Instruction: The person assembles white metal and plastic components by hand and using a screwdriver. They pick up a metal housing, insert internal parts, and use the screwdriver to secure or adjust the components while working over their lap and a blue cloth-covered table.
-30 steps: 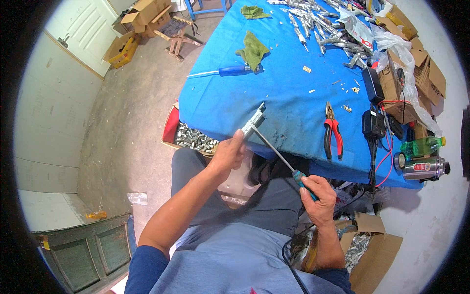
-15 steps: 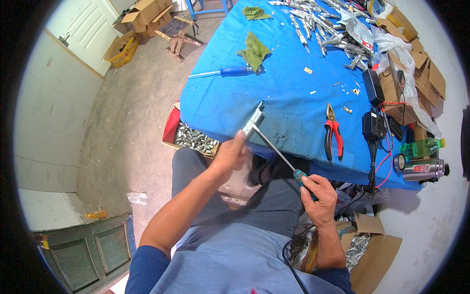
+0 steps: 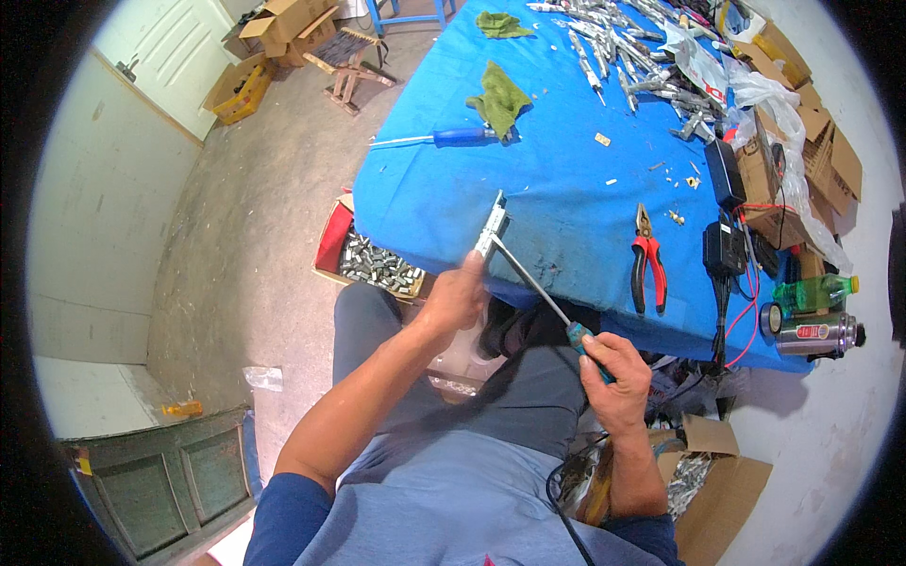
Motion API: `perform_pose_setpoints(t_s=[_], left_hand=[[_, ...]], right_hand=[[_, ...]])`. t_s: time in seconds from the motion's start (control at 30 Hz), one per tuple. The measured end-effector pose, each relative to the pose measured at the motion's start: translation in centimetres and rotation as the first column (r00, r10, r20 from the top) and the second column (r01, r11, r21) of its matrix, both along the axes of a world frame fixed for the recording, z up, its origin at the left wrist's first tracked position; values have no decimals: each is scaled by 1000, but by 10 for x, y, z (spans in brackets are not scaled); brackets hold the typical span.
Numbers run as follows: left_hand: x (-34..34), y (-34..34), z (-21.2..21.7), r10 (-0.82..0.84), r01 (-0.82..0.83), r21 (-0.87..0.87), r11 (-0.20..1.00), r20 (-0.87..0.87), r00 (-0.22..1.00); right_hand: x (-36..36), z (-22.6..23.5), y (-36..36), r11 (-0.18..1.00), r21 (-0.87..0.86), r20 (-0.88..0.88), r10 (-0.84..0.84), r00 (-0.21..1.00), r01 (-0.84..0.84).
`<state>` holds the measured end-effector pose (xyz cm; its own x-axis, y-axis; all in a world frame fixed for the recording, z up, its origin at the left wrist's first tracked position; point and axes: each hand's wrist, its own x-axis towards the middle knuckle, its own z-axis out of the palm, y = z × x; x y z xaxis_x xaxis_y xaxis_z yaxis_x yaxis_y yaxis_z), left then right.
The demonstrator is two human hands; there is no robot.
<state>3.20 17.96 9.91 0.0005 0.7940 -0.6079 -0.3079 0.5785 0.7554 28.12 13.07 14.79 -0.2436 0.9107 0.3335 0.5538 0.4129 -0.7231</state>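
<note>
My left hand [image 3: 455, 300] is closed around the lower end of a narrow silver metal part [image 3: 492, 226], which sticks up over the near edge of the blue cloth. A screwdriver [image 3: 534, 282] with a teal handle lies in the closed fingers of my right hand [image 3: 617, 374]. Its shaft slants up to the left, and the tip meets the side of the metal part, just above my left fingers. Whether the tip sits inside the part or only rests against it, I cannot tell.
On the blue cloth [image 3: 415, 198] lie red-handled pliers [image 3: 647, 259], a blue screwdriver [image 3: 460, 138], green rags [image 3: 500, 99] and a heap of silver metal parts [image 3: 623, 57]. A box of small metal pieces [image 3: 377, 264] stands left of my knee. A flask [image 3: 819, 333] lies at right.
The metal part has tipped slightly more upright in my left hand. The screwdriver tip stays against it, and my right hand has barely moved. The whole view has shifted a little.
</note>
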Motion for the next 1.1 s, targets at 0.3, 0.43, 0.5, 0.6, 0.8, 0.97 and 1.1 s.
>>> perform_pose_setpoints(t_s=[0.3,0.43,0.5,0.6,0.8,0.97,1.1], left_hand=[[2,-1,1,2,-2,2,1000,40,999],[-2,0,1,-15,14,20,1000,71,997],[-3,1,-1,-28,27,12,1000,79,997],[-1,1,0,-10,11,-18,1000,54,998],[8,0,2,-9,9,46,999,-7,1000],[0,0,1,-62,62,4,998,135,989],[-12,-3,1,-121,129,-17,991,243,962]], right_hand=[[8,24,31,992,10,86,123,989,-125],[19,23,46,979,-111,52,177,983,-170],[14,22,43,976,-134,25,178,984,-173],[17,16,40,954,-250,-50,160,986,-167],[16,3,36,795,-600,-207,-54,977,-84],[5,-9,31,980,84,134,169,976,-181],[5,-5,34,976,103,161,175,971,-193]])
